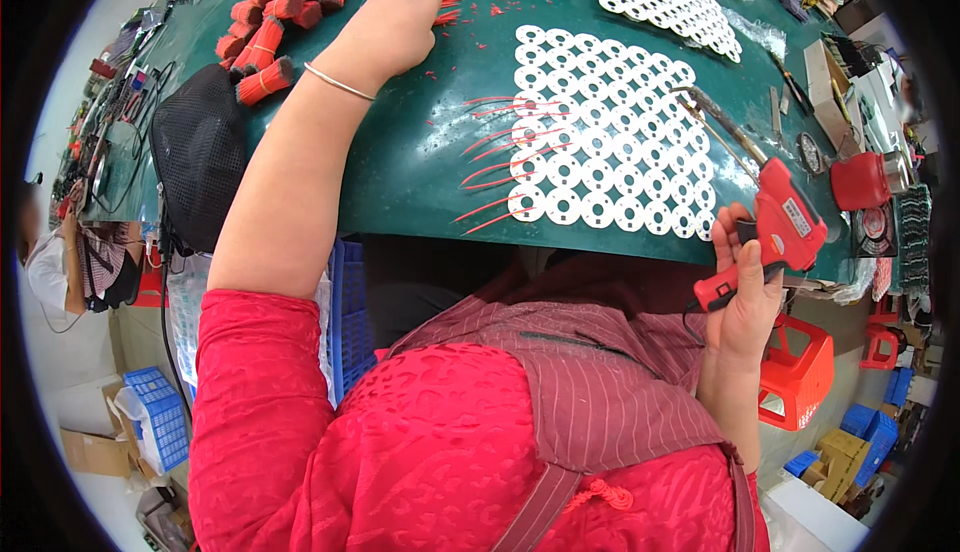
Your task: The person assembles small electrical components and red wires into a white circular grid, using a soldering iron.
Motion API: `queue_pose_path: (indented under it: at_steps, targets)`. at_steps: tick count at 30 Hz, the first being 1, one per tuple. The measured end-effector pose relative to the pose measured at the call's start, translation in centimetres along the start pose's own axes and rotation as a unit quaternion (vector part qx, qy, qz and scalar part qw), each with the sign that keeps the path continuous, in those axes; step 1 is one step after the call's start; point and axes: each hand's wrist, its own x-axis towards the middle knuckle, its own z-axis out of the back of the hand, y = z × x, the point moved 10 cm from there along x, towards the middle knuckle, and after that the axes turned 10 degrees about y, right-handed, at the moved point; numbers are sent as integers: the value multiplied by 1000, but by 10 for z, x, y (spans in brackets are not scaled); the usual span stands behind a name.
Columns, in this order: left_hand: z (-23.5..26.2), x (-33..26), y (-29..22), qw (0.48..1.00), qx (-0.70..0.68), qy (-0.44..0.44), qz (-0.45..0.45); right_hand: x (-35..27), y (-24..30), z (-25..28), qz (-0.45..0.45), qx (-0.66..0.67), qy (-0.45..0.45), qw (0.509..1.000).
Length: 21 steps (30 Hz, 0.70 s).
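Note:
My right hand (pixel 748 297) grips a red trigger-style soldering gun (pixel 790 220) by its handle, right of the white boards. Its metal tip and thin feed tube point up and left over the right side of a sheet of round white circuit boards (pixel 597 142). Several thin red wires (pixel 510 140) lie with one end on the sheet's left column. My left hand (pixel 400 30) is closed at a pile of short red wires (pixel 449 2) at the far side of the table; its fingertips are mostly hidden, so what they pinch cannot be made out.
Bundled red wires (pixel 265 47) are heaped at the far left, beside a black mesh bag (pixel 200 157). A second white board sheet (pixel 665 2) lies at the back. To the right stand a red container (pixel 860 181) and a small fan (pixel 876 231). The green table (pixel 400 192) ends before my lap.

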Motion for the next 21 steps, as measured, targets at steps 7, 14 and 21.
queue_pose_path:
  at_steps: [7,14,21]
  targets:
    - [-1,-4,13,998,-46,-4,41,-2,-1,2,7,12,-6,1000]
    - [2,-5,12,999,-30,-24,36,-3,-1,4,3,6,-12,1000]
    - [3,-10,18,997,-36,-45,52,-2,0,3,5,4,-13,1000]
